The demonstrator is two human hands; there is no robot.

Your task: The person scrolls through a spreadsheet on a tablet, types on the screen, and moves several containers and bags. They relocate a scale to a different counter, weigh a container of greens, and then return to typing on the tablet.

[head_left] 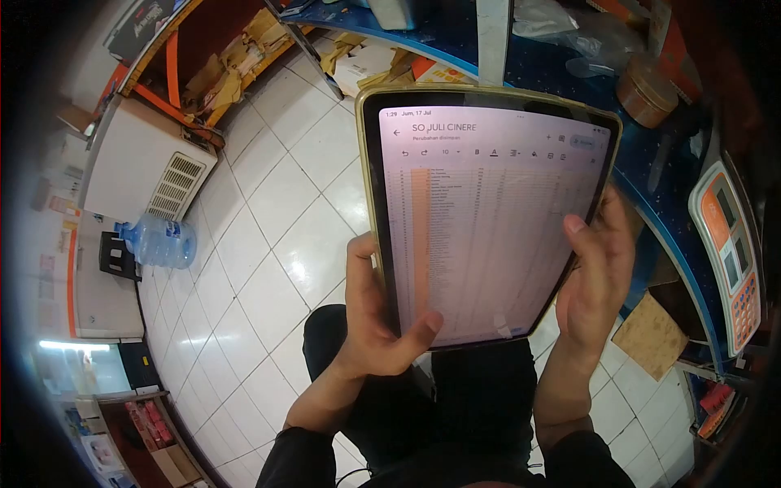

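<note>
A tablet (496, 236) in a yellowish case is held up over my lap, its screen showing a spreadsheet with an orange column. My left hand (382, 317) grips its lower left edge, the thumb resting on the screen's bottom left and the fingers behind. At the right edge my right hand (598, 268) is wrapped round the case, its thumb tip at the screen's side. Parts of the fingers of both hands are hidden behind the tablet.
A blue curved desk (667, 236) at the right bears an orange and white scale (728, 252) and a round brown container (647, 91). On the tiled floor (277, 187) at the left lies a water bottle (167, 241). A cardboard piece (651, 336) is lower right.
</note>
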